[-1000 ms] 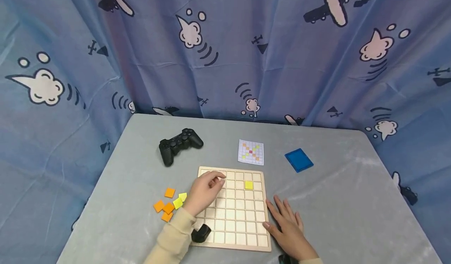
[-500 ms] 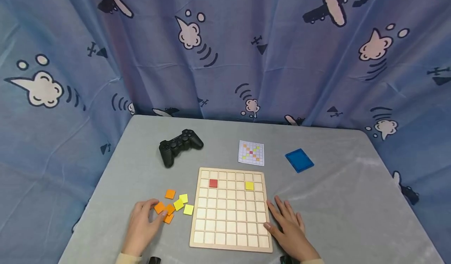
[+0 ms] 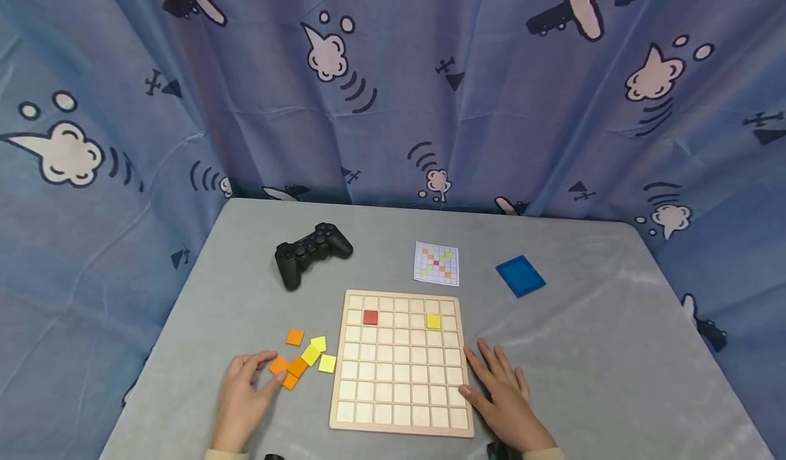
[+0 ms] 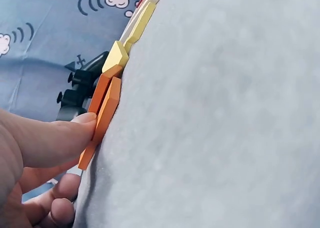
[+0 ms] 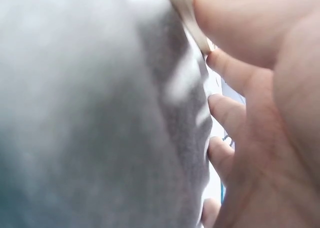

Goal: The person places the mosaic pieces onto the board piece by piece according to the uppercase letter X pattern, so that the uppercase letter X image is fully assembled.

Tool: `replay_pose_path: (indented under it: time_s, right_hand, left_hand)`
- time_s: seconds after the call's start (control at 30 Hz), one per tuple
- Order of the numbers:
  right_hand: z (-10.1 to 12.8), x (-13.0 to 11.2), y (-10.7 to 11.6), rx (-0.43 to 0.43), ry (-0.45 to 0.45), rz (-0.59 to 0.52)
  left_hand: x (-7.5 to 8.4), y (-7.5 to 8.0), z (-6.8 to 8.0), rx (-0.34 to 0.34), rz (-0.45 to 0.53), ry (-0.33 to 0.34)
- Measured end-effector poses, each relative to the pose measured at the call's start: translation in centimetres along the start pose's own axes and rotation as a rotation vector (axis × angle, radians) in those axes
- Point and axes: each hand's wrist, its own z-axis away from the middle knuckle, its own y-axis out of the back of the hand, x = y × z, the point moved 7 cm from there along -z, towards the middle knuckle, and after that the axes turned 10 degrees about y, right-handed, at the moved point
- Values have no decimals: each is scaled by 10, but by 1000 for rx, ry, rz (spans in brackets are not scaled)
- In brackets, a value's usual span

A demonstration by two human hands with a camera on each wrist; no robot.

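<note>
In the head view my left hand (image 3: 241, 395) is at the left of the board, thumb and index finger around an orange tile (image 3: 278, 364) at the edge of a loose pile. The left wrist view has the thumb (image 4: 60, 138) against the orange tiles (image 4: 103, 105), with yellow tiles (image 4: 116, 59) beyond. My right hand (image 3: 500, 402) lies with fingers spread, its thumb and index fingertip at the right edge of the wooden grid board (image 3: 383, 372). A red tile (image 3: 370, 317) and a yellow tile (image 3: 434, 321) sit in the board's second row from the top.
Behind the board lie a black game controller (image 3: 312, 252), a small printed pattern card (image 3: 437, 264) and a blue square tray-like piece (image 3: 520, 276). A patterned blue curtain (image 3: 393, 105) hangs along the table's back edge.
My left hand has gone from the board's upper left down to the orange tiles, exposing the red tile in the board. Lately the orange tiles have shifted slightly. My right hand stays put.
</note>
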Motion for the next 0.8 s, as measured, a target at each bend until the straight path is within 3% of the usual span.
replay_pose_path:
  time_s: [0.37, 0.6, 0.7, 0.8]
  right_hand:
    - [0, 0, 4, 24, 3, 18]
    - [1, 0, 4, 25, 10, 16]
    - [1, -1, 3, 25, 14, 12]
    - [0, -2, 1, 29, 20, 12]
  left_hand:
    - [4, 0, 3, 70, 77, -44]
    - [-1, -1, 3, 16, 93, 46]
    - [-3, 0, 4, -15, 167, 97]
    - [-1, 6, 5, 4, 295, 133]
